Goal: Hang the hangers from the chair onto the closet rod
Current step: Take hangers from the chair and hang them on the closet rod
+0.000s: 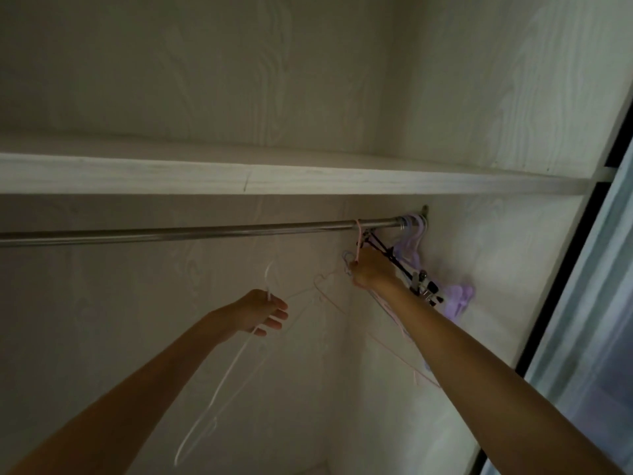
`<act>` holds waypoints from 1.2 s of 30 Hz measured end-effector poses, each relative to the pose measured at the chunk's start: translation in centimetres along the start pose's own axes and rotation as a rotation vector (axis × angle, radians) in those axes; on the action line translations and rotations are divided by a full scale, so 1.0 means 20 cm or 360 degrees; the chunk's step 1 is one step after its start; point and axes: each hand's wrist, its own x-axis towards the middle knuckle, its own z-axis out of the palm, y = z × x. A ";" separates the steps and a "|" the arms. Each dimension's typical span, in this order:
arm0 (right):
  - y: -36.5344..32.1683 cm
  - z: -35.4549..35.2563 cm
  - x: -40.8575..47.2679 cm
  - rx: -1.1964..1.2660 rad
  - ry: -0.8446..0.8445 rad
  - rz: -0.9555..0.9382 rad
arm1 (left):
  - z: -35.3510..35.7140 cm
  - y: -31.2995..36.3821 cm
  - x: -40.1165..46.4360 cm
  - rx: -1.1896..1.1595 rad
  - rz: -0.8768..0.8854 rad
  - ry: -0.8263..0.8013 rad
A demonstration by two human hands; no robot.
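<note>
A metal closet rod [191, 232] runs across under a white shelf. At its right end hang purple hangers [412, 245] and black clip hangers [394, 258]. A pink hanger [358, 234] has its hook over the rod, and my right hand [371, 270] grips it just below the hook together with other thin hangers. My left hand [260, 311] is lower and to the left. It holds a white hanger [219, 382] by the neck, with the hook pointing up below the rod.
The white shelf [274, 181] sits just above the rod. The closet's back wall and right side wall [486, 255] close in the corner. A sliding door edge [582, 303] stands at the far right.
</note>
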 end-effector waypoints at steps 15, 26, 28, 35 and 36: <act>-0.01 -0.14 0.05 -0.0579 0.0585 -0.0760 | 0.01 -0.10 0.03 -0.0229 -0.0077 0.0007; 0.23 -0.23 0.12 -0.0573 0.0783 -0.0621 | -0.03 -0.11 0.01 -0.0249 -0.0039 -0.0004; 0.26 -0.25 0.13 -0.0562 0.0739 -0.0551 | -0.04 -0.10 0.00 -0.0233 -0.0033 -0.0014; 0.28 -0.27 0.11 -0.0583 0.0526 -0.0471 | -0.02 -0.07 -0.02 -0.0129 -0.0028 -0.0058; 0.26 -0.26 0.07 -0.0517 0.0582 -0.0524 | 0.00 -0.05 -0.04 -0.0109 -0.0030 -0.0067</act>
